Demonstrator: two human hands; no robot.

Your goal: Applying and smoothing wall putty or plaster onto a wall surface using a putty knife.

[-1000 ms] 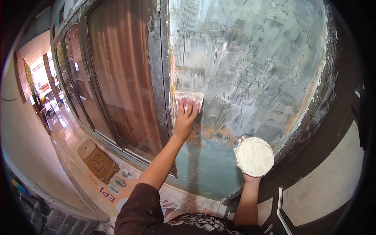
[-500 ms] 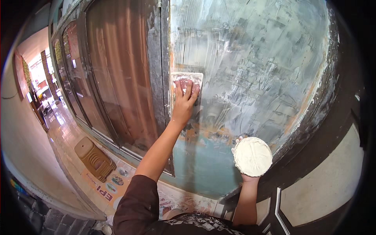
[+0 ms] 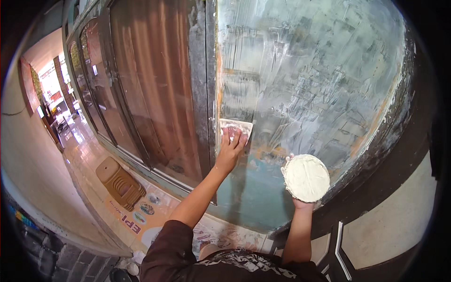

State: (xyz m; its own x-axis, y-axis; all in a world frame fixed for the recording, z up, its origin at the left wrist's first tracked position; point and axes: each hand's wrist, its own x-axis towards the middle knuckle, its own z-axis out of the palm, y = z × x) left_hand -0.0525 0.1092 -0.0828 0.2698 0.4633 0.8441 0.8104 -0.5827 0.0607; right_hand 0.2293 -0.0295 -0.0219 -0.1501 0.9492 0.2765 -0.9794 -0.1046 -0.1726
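My left hand (image 3: 229, 154) presses a flat, putty-smeared spreader (image 3: 243, 125) against the wall (image 3: 324, 80), its fingers bent over the tool's face. The spreader lies close to the dark window frame (image 3: 210, 94). Streaky grey-white putty covers much of the wall, and its lower part shows bare green paint (image 3: 256, 197). Off to the right, my right hand (image 3: 302, 205) supports a round container (image 3: 307, 178) of creamy white putty from beneath and behind. Most of that hand's fingers are hidden by the container.
To the left is a window with a brown curtain (image 3: 150, 80) behind glass. A stack of brown plastic stools (image 3: 120, 184) stands on the walkway beside a printed sheet (image 3: 136, 211). White-panelled dark woodwork (image 3: 390, 225) is at the lower right.
My left hand has drawn the spreader down the wall beside the window frame. The right hand still holds the putty container, and the view has shifted slightly.
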